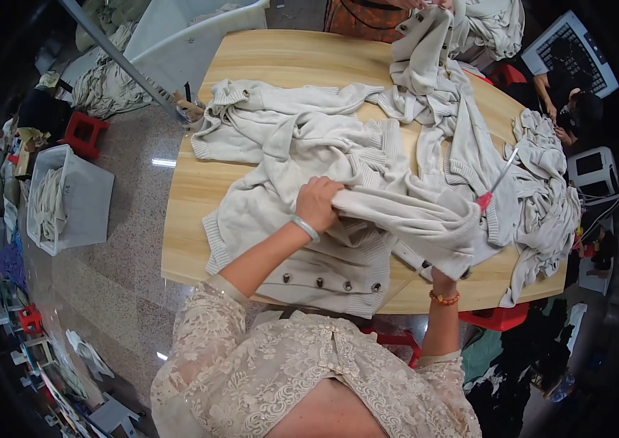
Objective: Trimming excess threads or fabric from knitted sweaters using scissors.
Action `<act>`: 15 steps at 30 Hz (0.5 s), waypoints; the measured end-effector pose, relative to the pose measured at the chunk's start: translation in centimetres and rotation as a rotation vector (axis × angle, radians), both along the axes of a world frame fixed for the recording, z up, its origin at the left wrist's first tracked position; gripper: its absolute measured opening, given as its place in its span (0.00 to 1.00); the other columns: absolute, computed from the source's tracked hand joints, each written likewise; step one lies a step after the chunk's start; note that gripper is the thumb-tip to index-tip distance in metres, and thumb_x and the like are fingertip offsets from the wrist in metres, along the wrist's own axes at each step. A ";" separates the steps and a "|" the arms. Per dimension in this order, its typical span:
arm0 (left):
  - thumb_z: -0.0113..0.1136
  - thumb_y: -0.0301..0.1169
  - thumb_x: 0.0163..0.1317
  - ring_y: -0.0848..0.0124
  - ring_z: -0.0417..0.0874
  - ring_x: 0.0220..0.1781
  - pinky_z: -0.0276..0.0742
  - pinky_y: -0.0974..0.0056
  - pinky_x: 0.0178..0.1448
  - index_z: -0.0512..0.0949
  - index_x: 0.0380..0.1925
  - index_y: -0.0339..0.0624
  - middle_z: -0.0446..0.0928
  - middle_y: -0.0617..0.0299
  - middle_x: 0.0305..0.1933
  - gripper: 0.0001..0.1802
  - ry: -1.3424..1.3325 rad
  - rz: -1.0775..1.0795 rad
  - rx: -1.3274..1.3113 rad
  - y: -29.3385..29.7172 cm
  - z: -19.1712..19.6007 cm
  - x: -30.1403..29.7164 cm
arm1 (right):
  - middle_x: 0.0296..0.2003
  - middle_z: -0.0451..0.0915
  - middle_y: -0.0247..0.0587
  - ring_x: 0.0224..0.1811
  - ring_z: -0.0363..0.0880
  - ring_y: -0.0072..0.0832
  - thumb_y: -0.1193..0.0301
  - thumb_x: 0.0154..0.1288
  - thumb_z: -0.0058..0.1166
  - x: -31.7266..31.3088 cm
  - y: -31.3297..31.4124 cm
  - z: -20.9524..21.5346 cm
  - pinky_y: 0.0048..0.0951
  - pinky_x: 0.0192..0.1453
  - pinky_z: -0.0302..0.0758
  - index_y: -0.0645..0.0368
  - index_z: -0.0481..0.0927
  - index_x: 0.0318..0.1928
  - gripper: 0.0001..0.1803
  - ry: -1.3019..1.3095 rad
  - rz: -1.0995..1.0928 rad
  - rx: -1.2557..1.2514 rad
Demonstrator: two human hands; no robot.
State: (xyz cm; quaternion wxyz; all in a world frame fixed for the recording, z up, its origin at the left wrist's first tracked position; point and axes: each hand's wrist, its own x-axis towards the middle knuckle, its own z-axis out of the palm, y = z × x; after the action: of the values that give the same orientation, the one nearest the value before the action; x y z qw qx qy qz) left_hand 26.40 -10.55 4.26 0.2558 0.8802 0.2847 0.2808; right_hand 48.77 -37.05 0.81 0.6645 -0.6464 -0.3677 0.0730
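Note:
A cream knit cardigan (411, 215) is held up over the table between my two hands. My left hand (318, 204) is closed around a bunched fold of it, and that wrist wears a silver bangle. My right hand (443, 279), below a red bead bracelet, is closed at the lower edge of the raised cloth; the knit covers most of its fingers. Under and left of my hands lies another cream cardigan (251, 212), with a row of dark buttons (319, 282) along its near band. Just right of the raised cloth is a thin metal rod with a red end (484, 201).
More cream knitwear is heaped along the right edge (550, 197) of the wooden table (200, 190). Across the table, another person's hands (426, 4) hold a knit garment (426, 44). White bins (90, 193) and a red stool (86, 133) stand left. A metal pole (119, 58) rises at the table's far-left side.

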 end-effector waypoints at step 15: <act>0.53 0.29 0.70 0.75 0.78 0.55 0.75 0.70 0.59 0.73 0.56 0.33 0.79 0.59 0.53 0.18 -1.199 -1.005 -1.553 -17.4 27.0 9.2 | 0.47 0.79 0.49 0.50 0.78 0.39 0.72 0.53 0.60 1.3 2.2 30.1 0.36 0.54 0.75 0.63 0.78 0.46 0.18 -1.212 -0.471 -0.242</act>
State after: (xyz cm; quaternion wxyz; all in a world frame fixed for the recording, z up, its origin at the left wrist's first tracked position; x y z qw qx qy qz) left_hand 35.65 -27.95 31.22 0.9211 0.2164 -0.1771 0.2710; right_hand 50.05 -34.89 30.91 0.2610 -0.7063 -0.5144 -0.4104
